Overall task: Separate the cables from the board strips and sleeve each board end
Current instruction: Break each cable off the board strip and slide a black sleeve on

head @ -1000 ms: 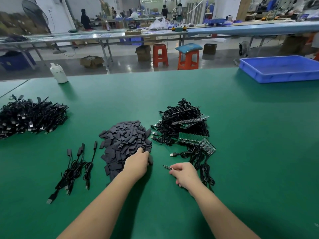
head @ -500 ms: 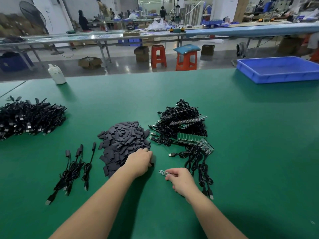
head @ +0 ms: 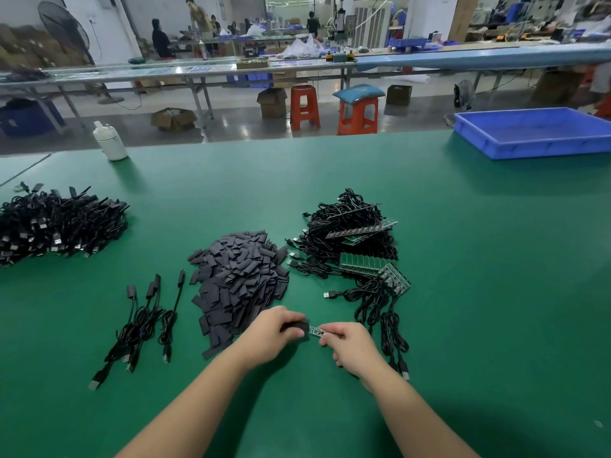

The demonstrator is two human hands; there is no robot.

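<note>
Board (head: pixel 316 331) lies left-right between your hands: right hand (head: pixel 353 350) pinches its right end, left hand (head: pixel 276 335) pinches sleeve (head: pixel 299 326) at its left tip. Slide sleeve rightward.

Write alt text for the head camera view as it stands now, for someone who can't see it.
Over a green table, the left hand holds a black sleeve against the tip of a small board pinched by the right hand. Behind lie a pile of sleeves, cables still on board strips, and sleeved cables at left.
</note>
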